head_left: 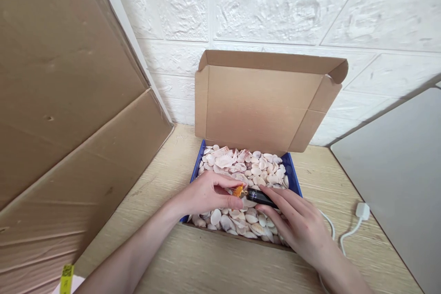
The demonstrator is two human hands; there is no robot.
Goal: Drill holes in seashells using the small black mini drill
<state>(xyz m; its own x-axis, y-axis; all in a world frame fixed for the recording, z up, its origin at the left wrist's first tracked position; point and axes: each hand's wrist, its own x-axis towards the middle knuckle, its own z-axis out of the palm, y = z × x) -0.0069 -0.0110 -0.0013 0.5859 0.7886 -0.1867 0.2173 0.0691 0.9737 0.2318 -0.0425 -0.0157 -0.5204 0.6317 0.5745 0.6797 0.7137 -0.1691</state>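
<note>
Between the thumb and fingers of my left hand (212, 191) is a small orange shell (237, 191). My right hand (299, 220) is wrapped around a black mini drill (259, 196), held nearly level with its brass-coloured tip pointing left at the orange shell. The tip is right beside the shell; I cannot tell whether the bit has gone into it. Both hands are over an open blue-sided cardboard box (293, 175) filled with pale seashells (225, 223). Larger ribbed scallop shells (225, 160) lie toward the back of the box.
The box's brown lid (258, 105) stands up behind it, near the white brick-patterned wall (275, 9). A large cardboard panel (69, 78) rises at left, and a white board (396, 161) leans at right. A white cable (347, 234) with a plug (362, 211) lies on the wooden table (203, 262).
</note>
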